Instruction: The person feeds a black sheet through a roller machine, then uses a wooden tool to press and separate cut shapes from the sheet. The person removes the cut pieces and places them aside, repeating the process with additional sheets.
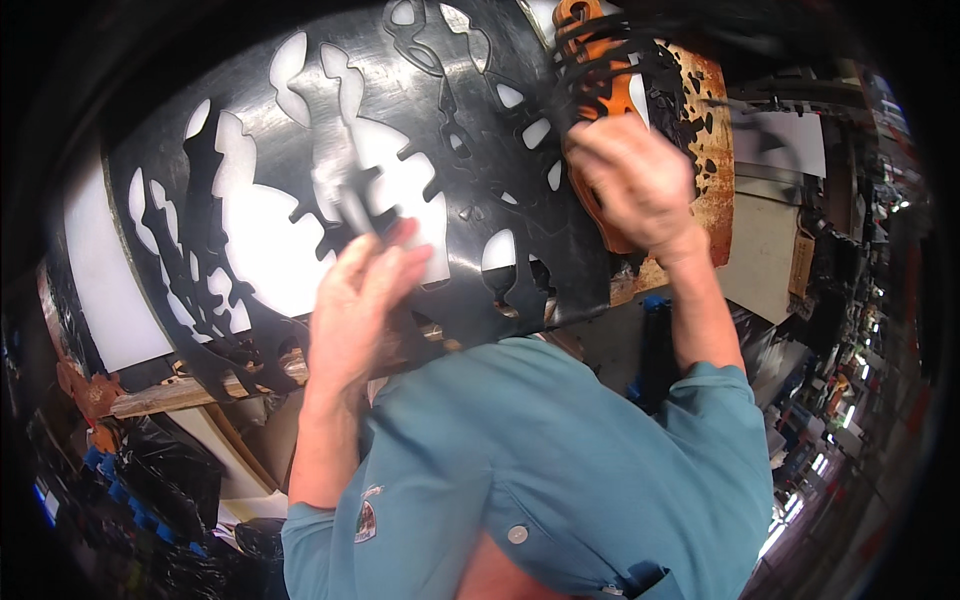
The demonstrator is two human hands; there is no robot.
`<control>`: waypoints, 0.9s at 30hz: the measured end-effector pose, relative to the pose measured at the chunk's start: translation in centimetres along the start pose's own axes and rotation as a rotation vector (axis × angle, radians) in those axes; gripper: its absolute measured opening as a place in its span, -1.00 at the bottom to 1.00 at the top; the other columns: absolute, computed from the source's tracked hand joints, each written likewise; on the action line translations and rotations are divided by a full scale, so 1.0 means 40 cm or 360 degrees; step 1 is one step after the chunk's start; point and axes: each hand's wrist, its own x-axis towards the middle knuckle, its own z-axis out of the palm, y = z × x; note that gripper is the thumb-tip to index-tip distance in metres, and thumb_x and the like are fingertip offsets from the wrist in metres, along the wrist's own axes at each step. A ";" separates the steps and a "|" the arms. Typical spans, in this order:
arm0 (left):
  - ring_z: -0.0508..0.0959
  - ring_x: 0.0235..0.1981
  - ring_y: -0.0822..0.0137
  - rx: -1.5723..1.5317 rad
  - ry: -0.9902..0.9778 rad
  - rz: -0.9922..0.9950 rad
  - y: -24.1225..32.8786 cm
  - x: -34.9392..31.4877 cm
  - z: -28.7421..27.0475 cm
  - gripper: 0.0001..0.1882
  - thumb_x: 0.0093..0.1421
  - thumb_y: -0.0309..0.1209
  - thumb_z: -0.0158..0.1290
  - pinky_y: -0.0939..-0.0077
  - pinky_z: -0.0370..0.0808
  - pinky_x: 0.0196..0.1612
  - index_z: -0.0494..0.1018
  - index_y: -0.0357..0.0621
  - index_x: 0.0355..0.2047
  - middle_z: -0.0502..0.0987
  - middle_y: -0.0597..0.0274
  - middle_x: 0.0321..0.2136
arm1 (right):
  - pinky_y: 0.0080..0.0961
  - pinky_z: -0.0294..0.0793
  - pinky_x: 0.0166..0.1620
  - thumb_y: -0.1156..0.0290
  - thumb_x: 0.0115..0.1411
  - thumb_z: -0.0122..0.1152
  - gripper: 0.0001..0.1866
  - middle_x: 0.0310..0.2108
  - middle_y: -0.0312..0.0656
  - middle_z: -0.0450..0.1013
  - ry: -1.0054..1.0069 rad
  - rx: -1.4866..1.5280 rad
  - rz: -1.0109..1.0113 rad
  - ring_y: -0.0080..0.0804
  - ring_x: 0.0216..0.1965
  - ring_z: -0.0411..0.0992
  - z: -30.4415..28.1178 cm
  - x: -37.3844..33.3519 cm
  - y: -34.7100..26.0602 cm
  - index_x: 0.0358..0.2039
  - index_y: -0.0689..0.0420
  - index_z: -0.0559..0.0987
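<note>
A black sheet like leather, full of shaped cut-outs, lies over a white board. My left hand is above the sheet's near part, its fingers round a small grey and black piece smeared by motion. To the right my right hand is closed like a fist and blurred; what it holds, if anything, I cannot make out. Just beyond its knuckles are thin black strips, also blurred. An orange shaped piece with curved edges lies under the strips and partly behind that hand.
A worn brown board with black scraps on it stands at the sheet's right. Farther right are a pale panel and a white sheet. A wooden edge runs along the near side, with black plastic below left.
</note>
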 end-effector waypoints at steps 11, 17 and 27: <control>0.69 -0.16 0.37 -0.0302 -0.0375 -0.0333 0.000 0.132 0.136 -0.84 0.42 -0.47 0.21 0.46 0.77 -0.11 0.53 -0.35 -0.15 0.61 0.17 -0.12 | -0.27 0.55 -0.26 0.52 0.02 0.58 -0.54 -0.16 -0.15 0.56 -0.0261 -0.0079 -0.0213 -0.18 -0.21 0.53 0.080 -0.089 -0.007 -0.02 0.23 0.68; 0.65 -0.05 0.29 -0.0447 -0.0241 -0.0333 -0.013 0.150 0.166 -0.70 0.45 -0.49 0.13 0.34 0.72 0.04 0.48 -0.45 0.09 0.60 0.05 0.02 | -0.23 0.51 -0.10 0.35 0.03 0.64 -0.46 -0.13 -0.09 0.55 -0.0233 0.0010 -0.0206 -0.10 -0.15 0.52 0.069 -0.101 -0.008 0.01 0.26 0.66; 0.66 0.02 0.31 -0.0016 -0.0274 -0.0035 -0.059 0.151 0.125 -0.50 0.49 -0.25 0.13 0.36 0.61 0.15 0.42 -0.36 0.28 0.65 -0.03 0.09 | -0.49 0.51 -0.25 0.46 0.36 0.29 -0.85 -0.34 -0.32 0.55 -0.0097 0.0317 0.0327 -0.49 -0.32 0.52 0.038 -0.023 -0.030 -0.18 0.29 0.65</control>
